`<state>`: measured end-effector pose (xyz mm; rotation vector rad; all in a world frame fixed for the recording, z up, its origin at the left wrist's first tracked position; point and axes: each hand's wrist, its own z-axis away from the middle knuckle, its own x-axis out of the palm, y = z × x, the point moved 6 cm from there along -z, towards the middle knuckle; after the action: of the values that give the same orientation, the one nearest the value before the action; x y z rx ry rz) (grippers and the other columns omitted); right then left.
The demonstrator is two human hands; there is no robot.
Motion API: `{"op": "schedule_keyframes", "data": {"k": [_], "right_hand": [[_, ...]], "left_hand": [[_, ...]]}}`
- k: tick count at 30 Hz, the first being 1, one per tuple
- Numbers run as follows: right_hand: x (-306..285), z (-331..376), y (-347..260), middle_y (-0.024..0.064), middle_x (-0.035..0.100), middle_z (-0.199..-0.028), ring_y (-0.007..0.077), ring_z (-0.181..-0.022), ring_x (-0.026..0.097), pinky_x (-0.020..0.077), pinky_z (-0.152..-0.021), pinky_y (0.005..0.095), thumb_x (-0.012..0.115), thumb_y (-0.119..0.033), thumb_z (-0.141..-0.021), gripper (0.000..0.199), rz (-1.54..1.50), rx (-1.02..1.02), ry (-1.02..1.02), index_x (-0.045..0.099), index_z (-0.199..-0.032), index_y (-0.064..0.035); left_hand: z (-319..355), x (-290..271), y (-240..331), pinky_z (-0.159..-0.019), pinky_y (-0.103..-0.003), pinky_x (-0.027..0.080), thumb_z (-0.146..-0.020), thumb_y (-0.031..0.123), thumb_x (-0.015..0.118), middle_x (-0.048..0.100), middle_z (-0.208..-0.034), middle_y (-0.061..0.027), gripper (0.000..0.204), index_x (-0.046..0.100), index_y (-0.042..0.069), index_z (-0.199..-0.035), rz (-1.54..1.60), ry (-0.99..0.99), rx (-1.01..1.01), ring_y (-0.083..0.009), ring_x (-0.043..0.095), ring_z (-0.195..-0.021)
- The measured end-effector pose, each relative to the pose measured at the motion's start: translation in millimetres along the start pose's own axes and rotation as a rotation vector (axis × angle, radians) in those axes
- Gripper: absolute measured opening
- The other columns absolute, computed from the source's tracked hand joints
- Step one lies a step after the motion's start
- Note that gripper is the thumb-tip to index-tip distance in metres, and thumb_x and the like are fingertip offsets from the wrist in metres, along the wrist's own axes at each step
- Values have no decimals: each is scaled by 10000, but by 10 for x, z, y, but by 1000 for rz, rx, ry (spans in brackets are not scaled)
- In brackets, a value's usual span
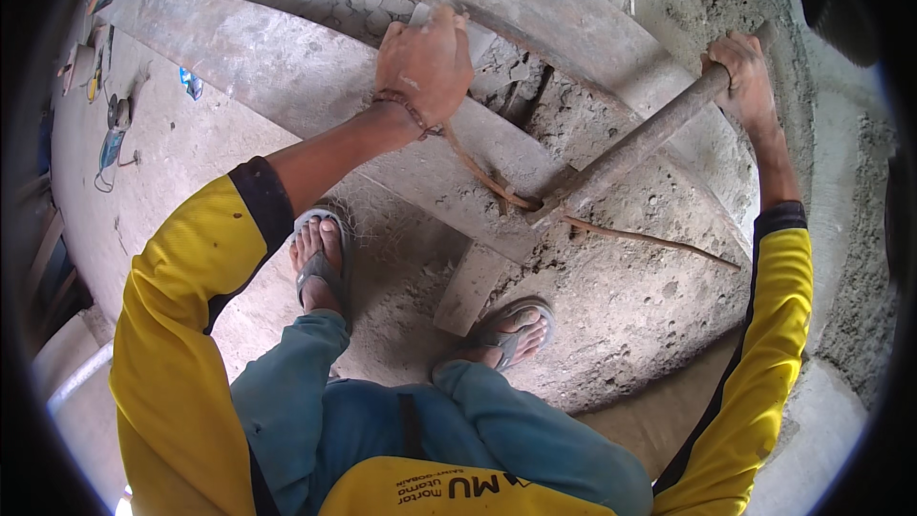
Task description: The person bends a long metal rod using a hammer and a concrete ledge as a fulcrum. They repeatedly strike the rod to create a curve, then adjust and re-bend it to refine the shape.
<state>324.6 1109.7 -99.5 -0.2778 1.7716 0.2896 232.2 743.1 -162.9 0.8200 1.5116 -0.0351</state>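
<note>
My right hand (740,76) is closed round the upper end of a thick grey metal bar (654,134). The bar slants down to the left, and its notched lower end meets a thin rusty steel rod (659,239) at the edge of a plank. From there the rod curves up to my left hand (425,67), which is clenched over it above the plank; the end inside the fist is hidden. One stretch of rod sticks out to the right over rough concrete.
A long dusty plank (258,48) runs from the upper left, beside a trough of rubble. My sandalled feet stand on either side of a short wooden piece (468,287). An angle grinder (113,139) and a blue packet (191,83) lie at the left.
</note>
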Motion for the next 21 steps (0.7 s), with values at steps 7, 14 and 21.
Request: {"op": "schedule_keyframes", "data": {"k": [7,14,21], "right_hand": [[-9,429,-27,111,655,-776,309,-806,636,473,-813,389,720,-152,-692,150,-14,96,-39,628,-766,-62],[3,528,-40,99,645,-752,307,-789,640,477,-819,393,748,-216,-673,205,-26,163,4,613,-733,-75],[-23,662,-105,99,630,-736,300,-773,636,473,-823,391,753,-237,-680,225,-28,239,6,598,-714,-77]], "left_hand": [[-82,83,97,-861,-548,491,-1080,294,409,683,-747,-235,340,612,22,-1061,48,-62,-8,-460,672,-784],[-155,154,42,-869,-577,534,-1076,309,408,713,-891,-285,372,629,12,-1106,13,-148,-26,-469,698,-900],[-147,152,4,-897,-574,524,-1076,319,425,713,-894,-283,389,630,2,-1169,27,-113,5,-476,695,-910]]}}
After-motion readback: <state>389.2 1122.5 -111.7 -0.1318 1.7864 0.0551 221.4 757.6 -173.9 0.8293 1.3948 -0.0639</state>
